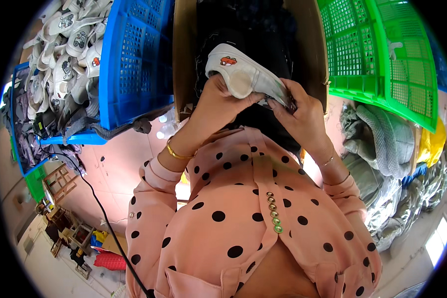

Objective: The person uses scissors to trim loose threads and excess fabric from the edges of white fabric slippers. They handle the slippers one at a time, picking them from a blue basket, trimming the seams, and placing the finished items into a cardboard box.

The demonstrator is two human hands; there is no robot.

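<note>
The white fabric piece (260,77), with a small red patch at its far left, is above the near part of an open cardboard box (185,54). The left hand (221,98) has its grip closed around the piece's near edge, while the right hand (300,110) pinches its right end between thumb and fingers. Dark cloth (278,49) lies in the box. A blue crate (138,69) stands left, beside many similar white pieces (67,59); a green crate (355,49) stands right.

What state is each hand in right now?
Left hand: closed, holding the white fabric piece.
Right hand: closed, gripping the same piece's right end.
</note>
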